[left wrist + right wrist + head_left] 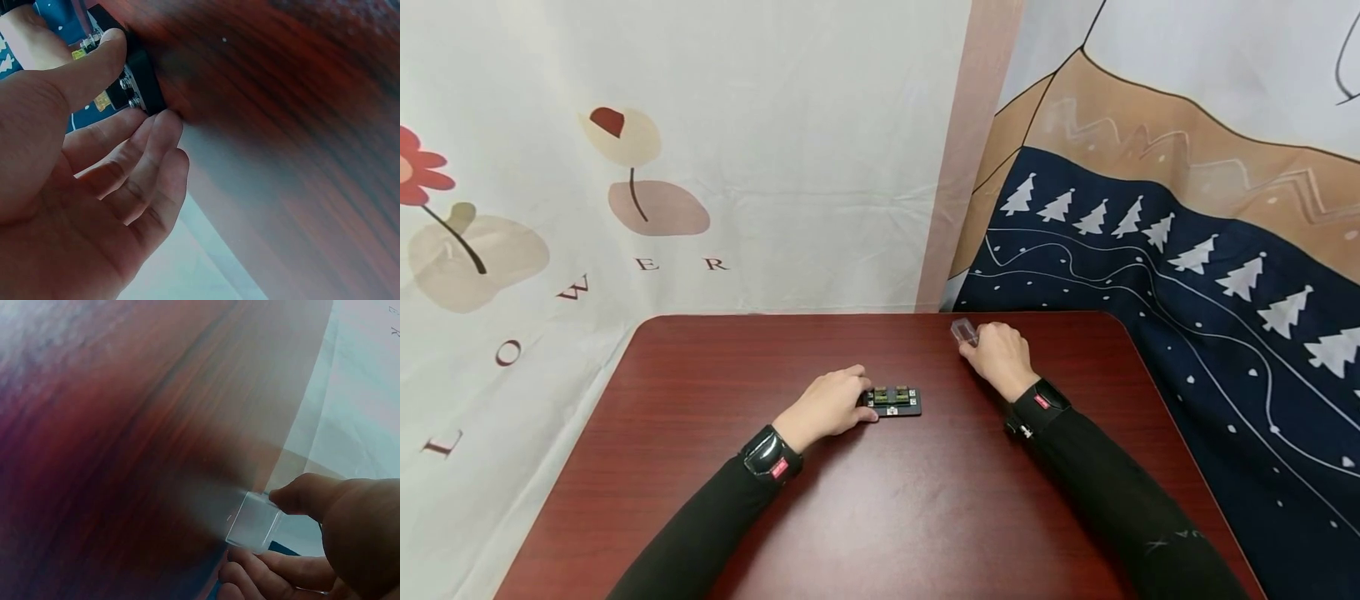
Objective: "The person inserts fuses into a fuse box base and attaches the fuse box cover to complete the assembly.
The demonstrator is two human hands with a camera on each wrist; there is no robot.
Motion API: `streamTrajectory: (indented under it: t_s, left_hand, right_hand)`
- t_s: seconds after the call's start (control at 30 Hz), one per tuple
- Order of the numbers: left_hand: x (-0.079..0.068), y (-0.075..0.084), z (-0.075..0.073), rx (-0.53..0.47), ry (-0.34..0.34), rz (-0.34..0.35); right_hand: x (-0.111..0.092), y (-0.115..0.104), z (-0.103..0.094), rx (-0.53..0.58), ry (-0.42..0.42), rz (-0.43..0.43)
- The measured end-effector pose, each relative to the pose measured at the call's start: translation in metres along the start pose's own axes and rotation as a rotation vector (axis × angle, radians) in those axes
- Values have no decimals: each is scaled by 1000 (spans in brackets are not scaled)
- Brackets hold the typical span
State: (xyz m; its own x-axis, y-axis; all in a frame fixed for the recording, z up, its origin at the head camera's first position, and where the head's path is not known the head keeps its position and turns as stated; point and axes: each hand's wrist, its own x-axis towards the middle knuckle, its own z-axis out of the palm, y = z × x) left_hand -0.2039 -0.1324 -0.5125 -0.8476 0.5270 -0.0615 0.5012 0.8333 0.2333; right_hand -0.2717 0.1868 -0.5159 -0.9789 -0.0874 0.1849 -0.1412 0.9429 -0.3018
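A small black block with metal screws and yellow-green parts on top (892,402) lies on the table, left of the right hand. My left hand (829,406) grips its left end, thumb on the near side and fingers on the far side. In the left wrist view the block (145,81) is pinched between thumb and fingertips. My right hand (1000,354) holds a clear plastic cover (964,331) near the table's far edge. The right wrist view shows this box-shaped cover (253,520) between the thumb and the fingers.
The reddish-brown wooden table (880,508) has rounded far corners. Behind it hangs a pale curtain (805,150) with flower prints. A dark blue cloth with white trees (1075,250) hangs at the right, along the table's edge.
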Motion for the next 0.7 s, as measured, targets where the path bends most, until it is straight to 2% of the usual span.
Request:
streamTrajectory:
  t_s: [0.33, 0.7]
  left_hand:
    - [-1, -1, -1, -4, -2, 1]
    - [-3, -1, -1, 9, -3, 11]
  right_hand:
    - [-7, -9, -8, 28, 29, -87]
    - [-23, -37, -24, 50, -28, -298]
